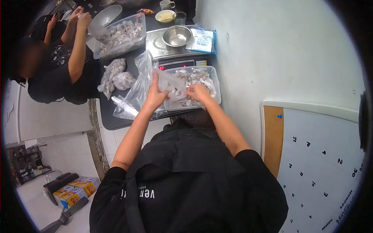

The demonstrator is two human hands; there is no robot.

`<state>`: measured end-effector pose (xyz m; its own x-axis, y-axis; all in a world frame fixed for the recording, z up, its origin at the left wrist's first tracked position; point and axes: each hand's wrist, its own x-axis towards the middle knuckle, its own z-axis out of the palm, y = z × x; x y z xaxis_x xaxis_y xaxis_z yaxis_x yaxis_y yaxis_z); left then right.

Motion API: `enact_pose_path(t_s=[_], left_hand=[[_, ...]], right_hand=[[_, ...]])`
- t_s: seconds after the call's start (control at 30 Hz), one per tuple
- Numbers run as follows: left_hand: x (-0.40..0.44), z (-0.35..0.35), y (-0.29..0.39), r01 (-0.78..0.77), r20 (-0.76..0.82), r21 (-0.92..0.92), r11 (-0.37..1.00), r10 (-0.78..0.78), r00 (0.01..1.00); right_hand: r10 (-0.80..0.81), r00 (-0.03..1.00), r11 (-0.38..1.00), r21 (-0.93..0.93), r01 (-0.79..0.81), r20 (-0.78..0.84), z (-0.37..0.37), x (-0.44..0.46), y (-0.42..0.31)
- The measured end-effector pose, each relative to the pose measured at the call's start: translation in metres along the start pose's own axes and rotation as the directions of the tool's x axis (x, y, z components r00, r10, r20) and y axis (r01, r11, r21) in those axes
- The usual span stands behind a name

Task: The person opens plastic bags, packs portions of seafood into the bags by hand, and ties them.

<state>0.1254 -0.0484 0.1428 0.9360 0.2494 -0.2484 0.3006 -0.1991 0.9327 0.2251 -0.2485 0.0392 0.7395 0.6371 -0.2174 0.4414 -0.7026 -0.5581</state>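
Note:
My left hand is closed on the edge of a clear plastic bag, thumb upright against it. That bag slants over the left part of a clear plastic tub full of small knotted plastic bags with greyish contents. Inside the tub's right half, my right hand pinches what looks like one small knotted bag; its fingertips are partly hidden. More clear plastic bags lie loose on the black table beside my left hand.
Behind the tub stands a digital scale bearing a metal bowl and a blue-white packet. Filled bags lie left. A co-worker handles a bag over another tub. A wall bounds the right.

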Motion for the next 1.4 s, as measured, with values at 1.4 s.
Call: enact_pose_path(t_s=[1.4], left_hand=[[-0.01, -0.019, 0.012, -0.064, 0.056, -0.227, 0.972, 0.078, 0.995]], right_hand=[[0.095, 0.95, 0.948, -0.264, -0.177, -0.298, -0.009, 0.011, 0.072]])
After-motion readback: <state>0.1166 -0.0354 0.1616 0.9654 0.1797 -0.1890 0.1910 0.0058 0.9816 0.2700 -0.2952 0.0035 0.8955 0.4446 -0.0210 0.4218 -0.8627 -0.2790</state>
